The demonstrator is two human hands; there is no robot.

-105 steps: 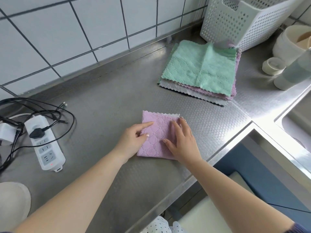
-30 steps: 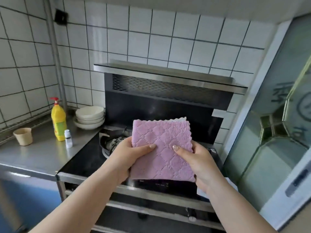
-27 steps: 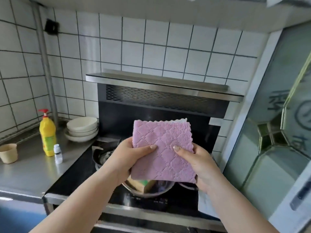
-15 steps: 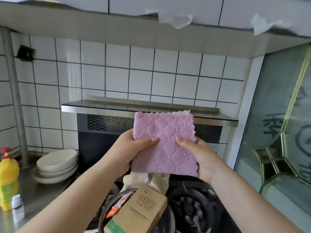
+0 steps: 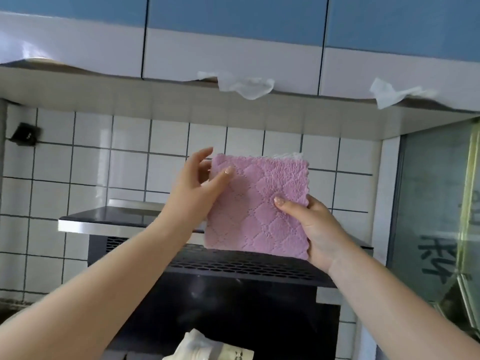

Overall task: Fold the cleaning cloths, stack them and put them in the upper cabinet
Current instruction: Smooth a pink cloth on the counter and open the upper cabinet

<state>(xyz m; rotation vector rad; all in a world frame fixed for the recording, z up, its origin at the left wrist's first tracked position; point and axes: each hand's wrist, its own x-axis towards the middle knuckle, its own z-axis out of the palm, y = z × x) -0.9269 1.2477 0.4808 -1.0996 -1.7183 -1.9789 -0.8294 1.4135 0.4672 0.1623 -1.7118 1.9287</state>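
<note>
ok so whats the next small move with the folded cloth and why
Probably free the left hand to pull open an upper cabinet door: the doors look shut, its fingers are spread loose, and the right hand pinches the pink cloth alone.

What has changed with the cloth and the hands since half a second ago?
The folded pink cloth has been lifted higher, toward the upper cabinet doors, which have come into view and are closed. The left hand has loosened: fingers spread, only the thumb still on the cloth's left edge. Unchanged: the right hand still pinches the cloth's right side, and the cloth stays folded.
</note>
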